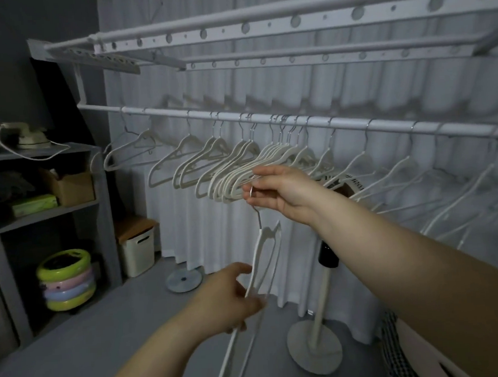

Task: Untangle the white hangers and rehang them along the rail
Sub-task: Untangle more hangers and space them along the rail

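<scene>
A white rail (340, 122) runs across the view at head height, with several white hangers (240, 162) on it, bunched tightly near the middle and spread out to both sides. One loose white hanger (268, 254) hangs below the rail, turned edge-on. My right hand (280, 190) pinches its metal hook just in front of the bunched hangers. My left hand (231, 295) grips the lower part of the same hanger, where its arms run down toward the floor.
A perforated drying rack (261, 27) sits above the rail. White curtains hang behind. A grey shelf unit (48, 212) with boxes and an iron stands at left, beside a white bin (138, 250). A stand fan (320, 329) stands below my right arm.
</scene>
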{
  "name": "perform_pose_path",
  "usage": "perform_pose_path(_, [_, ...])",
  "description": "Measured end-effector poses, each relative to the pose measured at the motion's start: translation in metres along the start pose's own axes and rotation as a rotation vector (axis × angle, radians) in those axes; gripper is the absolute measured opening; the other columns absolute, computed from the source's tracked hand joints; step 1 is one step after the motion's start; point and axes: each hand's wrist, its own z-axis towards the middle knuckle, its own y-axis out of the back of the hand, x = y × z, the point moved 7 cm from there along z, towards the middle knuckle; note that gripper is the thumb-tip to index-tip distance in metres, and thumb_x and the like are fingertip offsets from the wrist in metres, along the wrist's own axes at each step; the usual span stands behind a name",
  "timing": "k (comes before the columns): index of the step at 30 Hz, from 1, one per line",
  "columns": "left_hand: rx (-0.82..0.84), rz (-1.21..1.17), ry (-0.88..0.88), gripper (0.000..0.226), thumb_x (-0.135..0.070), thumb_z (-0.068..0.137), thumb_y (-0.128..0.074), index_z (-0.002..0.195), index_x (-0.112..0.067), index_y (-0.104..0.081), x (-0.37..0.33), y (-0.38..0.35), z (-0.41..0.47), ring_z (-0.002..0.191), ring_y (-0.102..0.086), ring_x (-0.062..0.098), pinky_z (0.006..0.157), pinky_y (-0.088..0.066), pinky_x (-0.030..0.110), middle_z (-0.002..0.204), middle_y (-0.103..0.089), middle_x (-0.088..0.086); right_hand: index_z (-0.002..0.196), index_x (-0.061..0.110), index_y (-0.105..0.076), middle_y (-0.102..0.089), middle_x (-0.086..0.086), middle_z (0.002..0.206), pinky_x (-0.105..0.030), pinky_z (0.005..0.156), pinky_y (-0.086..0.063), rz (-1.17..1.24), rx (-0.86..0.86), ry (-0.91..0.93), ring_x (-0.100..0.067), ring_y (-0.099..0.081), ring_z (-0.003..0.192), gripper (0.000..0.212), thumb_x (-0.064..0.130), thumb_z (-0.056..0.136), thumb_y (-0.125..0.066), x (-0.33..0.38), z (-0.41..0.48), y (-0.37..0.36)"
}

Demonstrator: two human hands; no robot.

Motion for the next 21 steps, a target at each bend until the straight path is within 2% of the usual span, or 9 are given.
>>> perform_pose_path(2, [-0.019,0.053,-0.034,0.038,-0.017,0.090,-0.049,0.128,-0.017,-0.044,-0.006,-0.003,0.003,0.040,-0.055,0.003,0.045,-0.046,0.015,0.085,-0.066,0.003,0.123,-0.004,-0.041,-0.062,-0.012,0.064,-0.022,0.047,-0.055,-0.009,-0.026,0.005,-0.011,-0.064,0.042,0.035,-0.011,0.088,-0.045,0.001,0.001,0.007])
perform_pose_path(5, [-0.087,0.096,-0.062,0.019,-0.013,0.092,-0.043,0.106,-0.018,-0.055,-0.013,0.004,0.012,0.044,-0.051,0.007,0.036,-0.038,0.009,0.089,-0.066,0.005,0.120,0.002,-0.043,-0.064,-0.012,0.081,-0.020,0.049,-0.054,-0.107,-0.058,0.027,-0.013,-0.064,0.052,0.029,-0.003,0.092,-0.044,0.008,0.002,0.026])
perform_pose_path(7, [-0.069,0.119,-0.072,0.019,-0.013,0.092,-0.043,0.104,-0.019,-0.056,-0.017,0.006,0.019,0.047,-0.052,0.008,0.036,-0.037,0.008,0.083,-0.065,0.002,0.115,0.010,-0.046,-0.064,-0.007,0.083,-0.016,0.048,-0.052,-0.258,-0.116,0.032,-0.013,-0.061,0.061,0.022,0.003,0.093,-0.043,0.013,0.003,0.048])
perform_pose_path(10, [-0.034,0.135,-0.081,0.022,-0.013,0.092,-0.044,0.109,-0.019,-0.057,-0.024,0.002,0.031,0.044,-0.053,0.007,0.037,-0.036,0.008,0.073,-0.061,-0.006,0.109,0.015,-0.052,-0.062,0.000,0.078,-0.010,0.045,-0.045,-0.579,-0.278,0.078,-0.010,-0.057,0.061,0.020,0.007,0.091,-0.046,0.023,0.009,0.092])
perform_pose_path(11, [-0.037,0.148,-0.090,0.022,-0.013,0.092,-0.045,0.109,-0.020,-0.057,-0.026,0.001,0.036,0.043,-0.053,0.006,0.037,-0.036,0.008,0.072,-0.061,-0.007,0.107,0.014,-0.056,-0.063,-0.002,0.083,-0.012,0.049,-0.045,-0.737,-0.346,0.127,-0.012,-0.057,0.066,0.020,0.008,0.090,-0.048,0.029,0.011,0.108])
perform_pose_path(13, [-0.050,0.168,-0.105,0.022,-0.013,0.091,-0.044,0.108,-0.021,-0.057,-0.033,0.000,0.047,0.043,-0.054,0.007,0.038,-0.038,0.009,0.075,-0.063,-0.006,0.108,0.012,-0.062,-0.066,-0.010,0.101,-0.023,0.072,-0.047,-1.143,-0.458,0.243,-0.019,-0.058,0.088,0.023,0.011,0.089,-0.049,0.044,0.016,0.135])
perform_pose_path(16, [-0.052,0.170,-0.116,0.018,-0.015,0.092,-0.045,0.099,-0.028,-0.054,-0.043,0.000,0.064,0.046,-0.056,0.008,0.041,-0.040,0.011,0.080,-0.067,-0.003,0.118,0.019,-0.060,-0.061,-0.009,0.122,-0.034,0.098,-0.034,-1.720,-0.462,0.198,-0.029,-0.048,0.117,0.030,0.020,0.092,-0.045,0.049,0.027,0.164])
perform_pose_path(18, [-0.050,0.187,-0.131,0.017,-0.017,0.092,-0.046,0.093,-0.033,-0.050,-0.052,0.000,0.074,0.046,-0.057,0.007,0.043,-0.042,0.011,0.080,-0.067,-0.005,0.120,0.022,-0.058,-0.057,-0.007,0.128,-0.034,0.105,-0.024,-1.877,-0.416,0.105,-0.027,-0.040,0.125,0.031,0.024,0.092,-0.045,0.048,0.037,0.183])
perform_pose_path(21, [-0.015,0.230,-0.155,0.017,-0.019,0.092,-0.046,0.092,-0.036,-0.048,-0.069,-0.005,0.093,0.045,-0.057,0.006,0.044,-0.043,0.011,0.080,-0.068,-0.007,0.117,0.022,-0.059,-0.057,-0.004,0.128,-0.038,0.111,-0.014,-1.942,-0.428,0.047,-0.026,-0.035,0.127,0.030,0.029,0.092,-0.045,0.049,0.048,0.209])
